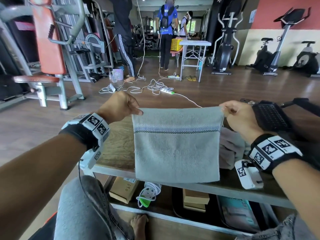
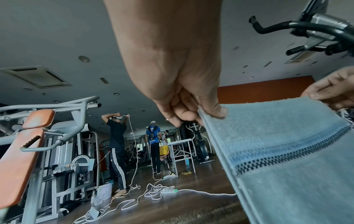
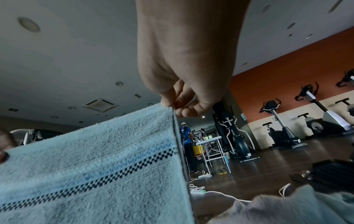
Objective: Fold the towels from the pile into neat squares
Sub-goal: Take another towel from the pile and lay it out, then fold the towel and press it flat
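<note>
A pale blue-grey towel (image 1: 176, 149) with a blue band and a dark checked stripe hangs doubled in the air over the wooden table (image 1: 114, 149). My left hand (image 1: 136, 110) pinches its top left corner between thumb and fingers; the left wrist view shows the same left hand (image 2: 201, 116) on the towel (image 2: 287, 151). My right hand (image 1: 224, 110) pinches the top right corner; in the right wrist view that right hand (image 3: 175, 108) grips the towel (image 3: 95, 159) at its edge. A heap of pale towels (image 1: 230, 149) lies on the table behind the held one.
A black perforated basket (image 1: 270, 116) sits at the table's right. Boxes and a power strip (image 1: 147, 194) lie on the shelf below. A grey towel drapes my lap (image 1: 78, 205). Cables (image 1: 150, 87) trail across the floor; gym machines and several people stand beyond.
</note>
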Demonstrator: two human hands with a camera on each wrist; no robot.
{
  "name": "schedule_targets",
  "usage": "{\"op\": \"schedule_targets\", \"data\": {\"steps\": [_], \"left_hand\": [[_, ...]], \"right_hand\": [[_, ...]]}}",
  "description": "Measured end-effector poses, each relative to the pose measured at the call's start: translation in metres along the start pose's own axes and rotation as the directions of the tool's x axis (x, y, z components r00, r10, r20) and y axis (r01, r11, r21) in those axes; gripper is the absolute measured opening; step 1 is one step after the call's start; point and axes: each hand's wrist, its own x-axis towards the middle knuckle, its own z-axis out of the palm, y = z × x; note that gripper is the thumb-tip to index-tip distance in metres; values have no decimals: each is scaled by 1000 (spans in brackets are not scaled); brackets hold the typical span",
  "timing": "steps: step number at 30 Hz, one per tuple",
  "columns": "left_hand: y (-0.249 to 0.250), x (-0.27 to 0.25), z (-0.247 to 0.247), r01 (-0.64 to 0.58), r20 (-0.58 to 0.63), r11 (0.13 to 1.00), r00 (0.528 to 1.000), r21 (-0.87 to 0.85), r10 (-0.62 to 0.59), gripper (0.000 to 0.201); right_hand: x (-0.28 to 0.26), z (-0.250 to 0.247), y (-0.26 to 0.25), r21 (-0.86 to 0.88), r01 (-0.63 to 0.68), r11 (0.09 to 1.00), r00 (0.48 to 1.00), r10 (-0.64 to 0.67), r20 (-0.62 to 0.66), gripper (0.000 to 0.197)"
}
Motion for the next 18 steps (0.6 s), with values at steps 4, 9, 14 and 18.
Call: {"op": "schedule_targets", "data": {"steps": [4,9,14,18], "left_hand": [[3,33,-19,55,-129,998,990,16,-52,25],[9,46,-46,26,-301,999,953,23,-18,12],[-12,14,-30,29,-382,990,921,-137,-80,12],[-46,-36,19,90,-161,978,980,-189,-121,17]], "right_hand": [[42,13,-24,-39,4,999,1000,-5,-27,19],[83,17,-54,29,12,1000,996,-9,-89,41],[55,20,-41,76,99,992,994,-94,-56,26],[3,29,16,8,47,999,951,-47,306,21]]}}
